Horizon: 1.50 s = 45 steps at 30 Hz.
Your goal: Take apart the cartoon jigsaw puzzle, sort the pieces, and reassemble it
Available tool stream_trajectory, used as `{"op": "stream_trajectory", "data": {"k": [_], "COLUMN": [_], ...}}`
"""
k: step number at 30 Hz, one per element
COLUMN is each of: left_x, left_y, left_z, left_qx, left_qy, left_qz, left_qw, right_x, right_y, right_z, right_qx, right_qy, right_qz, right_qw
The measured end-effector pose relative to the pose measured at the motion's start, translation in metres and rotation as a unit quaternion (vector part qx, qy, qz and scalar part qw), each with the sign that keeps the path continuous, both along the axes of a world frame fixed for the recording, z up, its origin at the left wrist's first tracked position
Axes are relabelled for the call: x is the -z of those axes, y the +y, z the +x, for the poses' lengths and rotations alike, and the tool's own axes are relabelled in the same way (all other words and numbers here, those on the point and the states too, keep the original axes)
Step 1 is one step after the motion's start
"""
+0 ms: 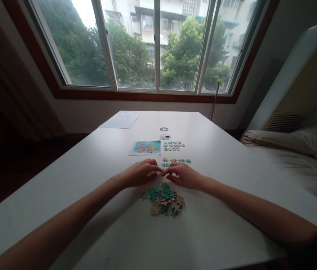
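My left hand (pixel 144 173) and my right hand (pixel 185 175) meet over the table, fingertips nearly touching. Between them is a small jigsaw piece with some pink on it (pixel 163 170), mostly covered by the fingers of both hands. Just nearer to me lies a loose heap of jigsaw pieces (pixel 164 198), some green side up, others showing plain brown backs. Beyond my fingers, several pieces (pixel 173 160) are laid out in short rows. Further off sits a group of pale green pieces (pixel 172 146) beside a colourful cartoon picture sheet (pixel 147 147).
Two small round items (pixel 165 137) lie behind the pieces on the white table (pixel 217 150). White paper (pixel 120 120) rests at the far left corner. A window (pixel 155 48) is ahead; a pale couch (pixel 293 150) stands at the right.
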State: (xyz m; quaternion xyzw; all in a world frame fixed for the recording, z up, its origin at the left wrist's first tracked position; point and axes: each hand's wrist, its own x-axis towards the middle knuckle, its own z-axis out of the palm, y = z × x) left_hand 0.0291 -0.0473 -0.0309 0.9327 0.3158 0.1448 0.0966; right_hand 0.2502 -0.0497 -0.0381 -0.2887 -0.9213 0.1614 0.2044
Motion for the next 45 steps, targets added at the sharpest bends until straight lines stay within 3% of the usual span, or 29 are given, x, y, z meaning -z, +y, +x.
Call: {"op": "stream_trajectory", "data": {"k": [2,4,15,22,29,34,40,45], "left_x": [0.000,0.000,-0.002,-0.011,-0.011,-0.009,-0.002,0.000], "left_y": [0.000,0.001,-0.009,-0.029,-0.038,-0.037,-0.031,-0.029], "left_z": [0.000,-0.001,0.013,0.033,0.049,0.050,0.049,0.049], "left_qx": [-0.005,-0.011,0.000,0.031,-0.071,-0.090,-0.143,-0.128], "left_qy": [-0.014,-0.025,-0.048,-0.096,-0.183,-0.205,-0.227,-0.232], "left_qz": [-0.005,-0.007,-0.024,-0.075,-0.105,-0.116,-0.149,-0.176], "left_qw": [1.000,1.000,0.999,0.992,0.975,0.968,0.952,0.948], "right_x": [-0.002,-0.003,-0.011,-0.008,-0.010,-0.010,-0.010,-0.009], "right_y": [-0.005,-0.008,-0.009,-0.015,-0.022,-0.024,-0.026,-0.032], "right_z": [0.005,0.009,0.031,0.032,0.030,0.028,0.028,0.025], "right_qx": [-0.078,-0.099,0.031,0.053,0.094,0.105,0.168,0.167], "right_qy": [-0.014,-0.028,-0.046,0.062,0.133,0.168,0.169,0.156], "right_qz": [-0.004,-0.005,-0.091,-0.171,-0.214,-0.237,-0.180,-0.121], "right_qw": [0.997,0.995,0.994,0.982,0.963,0.951,0.954,0.966]}}
